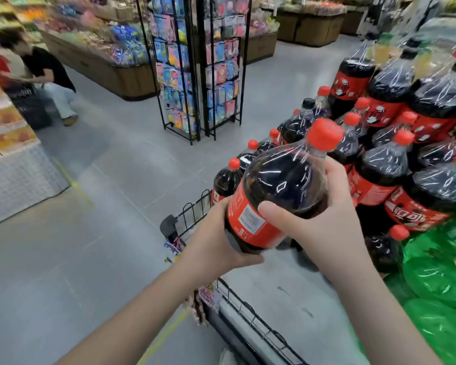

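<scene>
A large cola bottle (pixel 282 185) with a red cap and red label is held tilted in the air above a low display shelf. My left hand (pixel 216 238) cups its base from below, fingers curled under it. My right hand (pixel 324 219) grips its upper body, thumb across the front and fingers behind the shoulder. Its cap points up and to the right, toward a stack of matching cola bottles (pixel 385 164) wrapped in clear plastic.
A grey shelf (pixel 282 306) with a black wire rail (pixel 195 209) runs below the bottle. Green bottles (pixel 442 275) lie at the right. A black card rack (pixel 195 75) stands in the aisle ahead. A person (pixel 48 72) crouches at the far left beside shelves.
</scene>
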A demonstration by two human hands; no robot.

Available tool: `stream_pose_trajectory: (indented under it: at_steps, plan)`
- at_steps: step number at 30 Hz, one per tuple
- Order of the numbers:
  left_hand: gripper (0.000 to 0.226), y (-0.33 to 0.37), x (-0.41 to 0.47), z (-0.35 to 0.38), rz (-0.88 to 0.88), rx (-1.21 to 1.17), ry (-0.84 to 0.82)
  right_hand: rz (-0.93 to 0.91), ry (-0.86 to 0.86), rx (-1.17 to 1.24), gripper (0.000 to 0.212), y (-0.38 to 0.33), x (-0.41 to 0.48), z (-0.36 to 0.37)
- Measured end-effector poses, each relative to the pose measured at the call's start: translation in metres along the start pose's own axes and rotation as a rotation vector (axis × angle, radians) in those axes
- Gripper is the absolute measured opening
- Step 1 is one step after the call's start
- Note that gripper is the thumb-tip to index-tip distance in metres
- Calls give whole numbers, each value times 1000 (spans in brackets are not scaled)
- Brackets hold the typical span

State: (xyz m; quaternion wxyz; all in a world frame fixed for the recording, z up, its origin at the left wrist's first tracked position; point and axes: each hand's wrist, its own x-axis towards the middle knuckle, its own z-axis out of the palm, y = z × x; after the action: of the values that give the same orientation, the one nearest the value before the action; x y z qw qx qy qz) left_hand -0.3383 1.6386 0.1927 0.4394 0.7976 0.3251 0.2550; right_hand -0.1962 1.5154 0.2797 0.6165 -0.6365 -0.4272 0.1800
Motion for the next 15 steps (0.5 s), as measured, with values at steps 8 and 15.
stream_pose_trajectory:
  at_steps: [8,15]
  plan:
    - [98,-18,52,24,-44,-12,-88,146,8,-42,93,41,38,-3]
    - [94,-50,80,41,-46,-57,-171,153,1,-183,86,60,57,0]
